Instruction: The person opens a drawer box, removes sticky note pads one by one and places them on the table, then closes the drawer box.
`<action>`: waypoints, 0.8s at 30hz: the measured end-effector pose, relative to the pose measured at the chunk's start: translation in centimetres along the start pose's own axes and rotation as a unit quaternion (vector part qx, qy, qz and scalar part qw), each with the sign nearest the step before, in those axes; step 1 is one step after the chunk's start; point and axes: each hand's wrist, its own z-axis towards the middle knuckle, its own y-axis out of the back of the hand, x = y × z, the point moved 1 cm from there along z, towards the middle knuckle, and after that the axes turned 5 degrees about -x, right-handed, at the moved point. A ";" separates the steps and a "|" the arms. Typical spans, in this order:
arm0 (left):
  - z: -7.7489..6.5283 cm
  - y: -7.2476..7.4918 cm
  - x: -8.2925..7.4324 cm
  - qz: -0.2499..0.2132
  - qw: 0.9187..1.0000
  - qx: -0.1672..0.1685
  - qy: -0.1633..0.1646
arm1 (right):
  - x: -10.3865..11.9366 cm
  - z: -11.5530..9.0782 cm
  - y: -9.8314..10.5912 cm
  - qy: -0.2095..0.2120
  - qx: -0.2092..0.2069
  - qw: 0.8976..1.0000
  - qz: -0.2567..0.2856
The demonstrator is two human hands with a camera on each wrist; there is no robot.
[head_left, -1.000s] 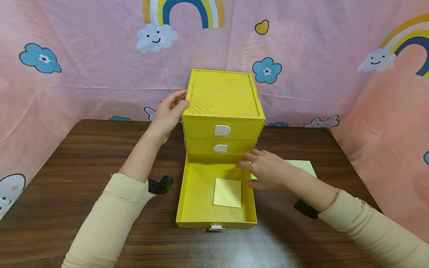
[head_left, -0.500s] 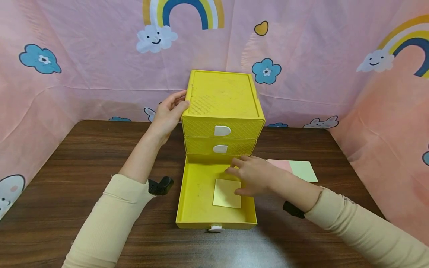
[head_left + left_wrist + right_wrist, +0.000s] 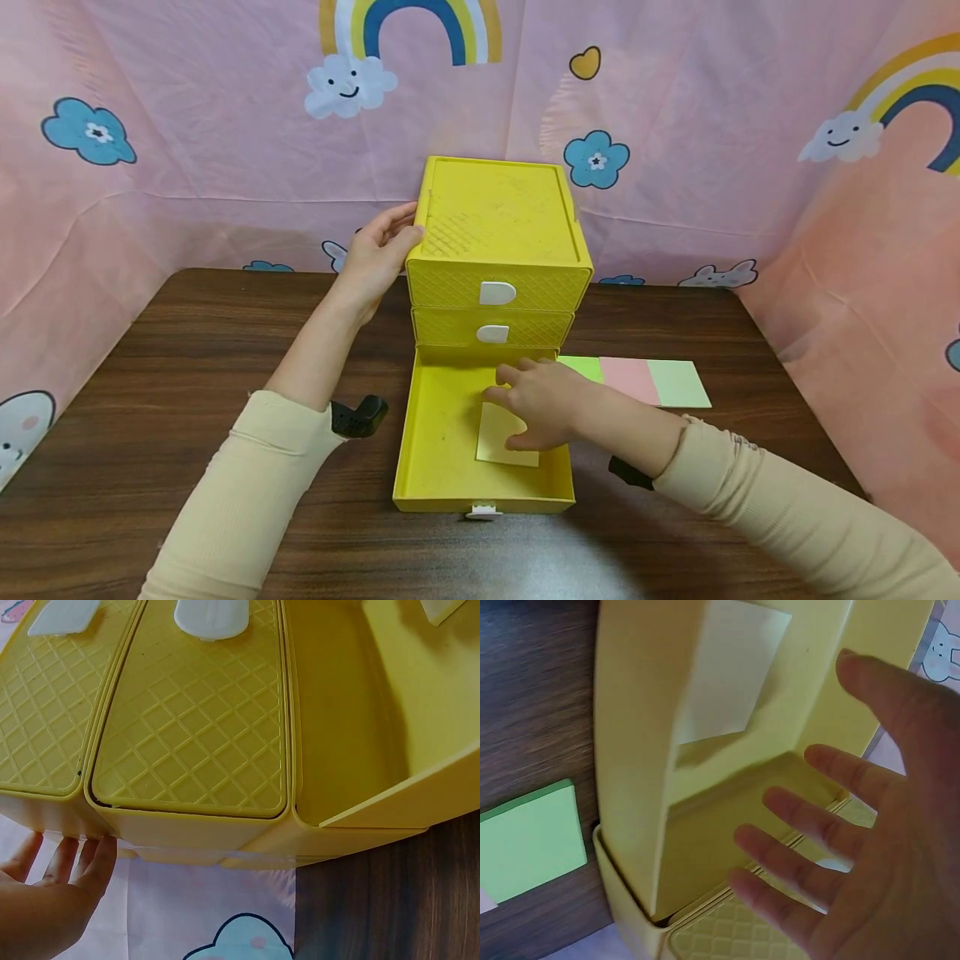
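Note:
A yellow tabletop drawer unit (image 3: 498, 212) stands at the middle of the table with its bottom drawer (image 3: 438, 450) pulled out. Against the unit's upper left side rests my left hand (image 3: 375, 262); in the left wrist view its fingertips (image 3: 96, 859) touch the side wall. A pale yellow sticky note pad (image 3: 495, 442) lies inside the drawer. Over it hovers my right hand (image 3: 551, 404), fingers spread and holding nothing, partly covering the pad in the head view. The right wrist view has the thumb and fingers apart above the drawer, with the pad (image 3: 735, 671) beyond them.
Right of the drawer, bright green (image 3: 581, 367), pink (image 3: 630, 379) and pale green (image 3: 678, 383) sticky note pads lie in a row. The two upper drawers, with white pulls (image 3: 498, 292), are closed. A pink patterned cloth (image 3: 262, 150) hangs behind the table.
My right hand has moved left from the drawer's right edge to over the yellow pad, uncovering the row of pads. My left hand has stayed on the unit.

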 end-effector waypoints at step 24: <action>0.0 0.1 0.1 -0.012 1.000 0.006 -0.004 | 2.5 2.7 -1.2 -0.025 0.080 0.995 -0.047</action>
